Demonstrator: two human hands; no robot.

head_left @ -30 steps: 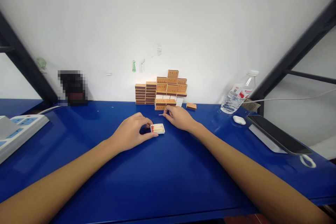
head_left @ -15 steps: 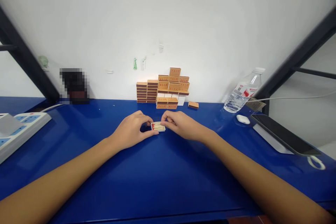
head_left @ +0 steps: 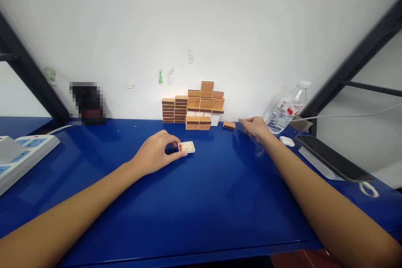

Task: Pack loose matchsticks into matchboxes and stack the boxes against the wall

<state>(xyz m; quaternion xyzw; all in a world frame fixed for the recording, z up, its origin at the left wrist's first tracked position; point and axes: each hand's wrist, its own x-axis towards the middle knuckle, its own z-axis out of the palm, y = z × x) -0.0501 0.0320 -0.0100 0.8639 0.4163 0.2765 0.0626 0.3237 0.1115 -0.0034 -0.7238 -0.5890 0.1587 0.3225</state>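
Observation:
My left hand (head_left: 158, 150) grips the left end of a white matchbox tray (head_left: 191, 149) between thumb and fingers. Red-tipped matches (head_left: 186, 146) lie in the tray, their heads toward that hand. Farther back on the right, my right hand (head_left: 253, 127) reaches in with its fingers pointing left and nothing seen in them. Just left of its fingertips, a single orange matchbox (head_left: 229, 125) lies flat on the blue table, apart from the hand. Behind the tray, several matchboxes (head_left: 205, 103) are piled in a stepped stack, with two columns of matchboxes (head_left: 174, 111) on its left.
A tilted water bottle (head_left: 287, 109) is just beyond my right hand. A white earbud case (head_left: 287, 141) and a phone (head_left: 334, 157) lie to the right on the blue table (head_left: 176, 213). A power strip (head_left: 34, 153) sits at left; a pixelated dark object (head_left: 89, 102) stands by the wall.
My right hand has left the tray and moved right and away from me, close to the lone matchbox. My left hand still holds the tray in nearly the same place.

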